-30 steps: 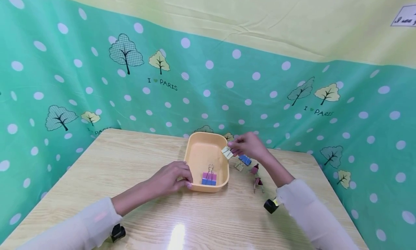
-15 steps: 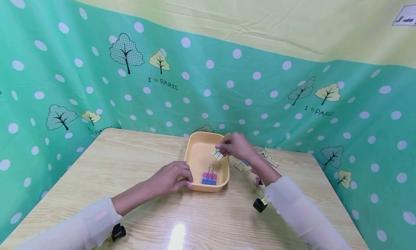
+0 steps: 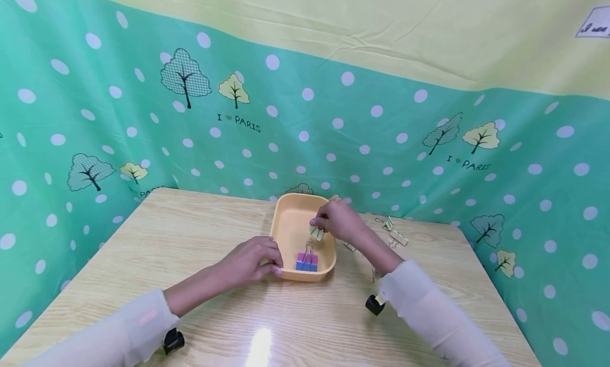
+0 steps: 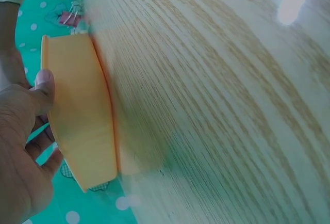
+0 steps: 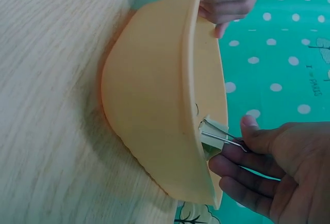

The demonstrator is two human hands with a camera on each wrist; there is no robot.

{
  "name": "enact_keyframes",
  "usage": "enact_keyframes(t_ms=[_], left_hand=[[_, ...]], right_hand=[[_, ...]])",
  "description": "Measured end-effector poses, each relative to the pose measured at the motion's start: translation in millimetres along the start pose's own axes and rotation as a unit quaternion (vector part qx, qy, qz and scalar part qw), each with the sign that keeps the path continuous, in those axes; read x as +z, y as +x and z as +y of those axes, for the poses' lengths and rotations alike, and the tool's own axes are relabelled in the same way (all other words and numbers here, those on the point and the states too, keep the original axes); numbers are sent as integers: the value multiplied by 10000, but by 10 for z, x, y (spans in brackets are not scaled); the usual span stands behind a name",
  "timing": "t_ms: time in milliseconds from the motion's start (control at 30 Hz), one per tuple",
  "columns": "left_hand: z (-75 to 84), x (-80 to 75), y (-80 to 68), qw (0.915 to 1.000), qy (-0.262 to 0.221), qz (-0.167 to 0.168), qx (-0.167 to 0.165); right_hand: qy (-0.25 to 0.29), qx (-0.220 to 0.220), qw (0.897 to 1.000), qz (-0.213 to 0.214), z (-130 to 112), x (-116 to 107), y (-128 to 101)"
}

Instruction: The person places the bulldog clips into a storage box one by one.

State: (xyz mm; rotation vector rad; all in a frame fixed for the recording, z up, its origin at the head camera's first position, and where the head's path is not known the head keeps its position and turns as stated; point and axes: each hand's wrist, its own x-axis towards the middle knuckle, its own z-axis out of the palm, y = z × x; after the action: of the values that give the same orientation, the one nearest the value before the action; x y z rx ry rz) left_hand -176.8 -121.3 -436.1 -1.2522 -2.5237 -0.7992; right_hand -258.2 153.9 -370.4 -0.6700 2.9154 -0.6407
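Note:
My left hand point(image 3: 254, 258) grips the near-left corner of an orange-yellow plastic tray point(image 3: 286, 208), thumb outside and fingers over the rim. In the left wrist view the thumb presses on the tray's side wall point(image 4: 80, 110). Above the tray's right half, my right hand point(image 3: 340, 221) pinches a pale yellow binder clip point(image 3: 316, 233) by its wire handles. The right wrist view has this binder clip point(image 5: 212, 136) just inside the rim, held between thumb and index finger point(image 5: 232, 152). A pink and a blue binder clip point(image 3: 307, 262) lie side by side at the tray's near end.
Pale yellow binder clips point(image 3: 399, 238) lie on the wood-grain table point(image 3: 214, 218) right of the tray, partly behind my right forearm. A pink binder clip point(image 4: 69, 18) shows beyond the tray in the left wrist view. A green dotted curtain point(image 3: 305, 118) hangs behind the table.
My right hand has carried the pale yellow binder clip leftward from beyond the tray's right rim, then lowered it slightly inside. The left hand and tray have stayed put.

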Motion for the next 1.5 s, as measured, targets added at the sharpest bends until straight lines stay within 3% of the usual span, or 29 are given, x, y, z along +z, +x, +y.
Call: enact_keyframes(t_ms=[667, 1133, 1500], left_hand=[[-9, -3, 22, 10000, 21, -94, -19], [6, -22, 19, 9999, -4, -140, -12], [0, -23, 21, 10000, 19, -58, 37]], right_hand=[[-223, -90, 9992, -332, -111, 131, -37], [-88, -73, 9996, -271, -85, -71, -103], [44, -128, 9999, 81, 180, -248, -247]])
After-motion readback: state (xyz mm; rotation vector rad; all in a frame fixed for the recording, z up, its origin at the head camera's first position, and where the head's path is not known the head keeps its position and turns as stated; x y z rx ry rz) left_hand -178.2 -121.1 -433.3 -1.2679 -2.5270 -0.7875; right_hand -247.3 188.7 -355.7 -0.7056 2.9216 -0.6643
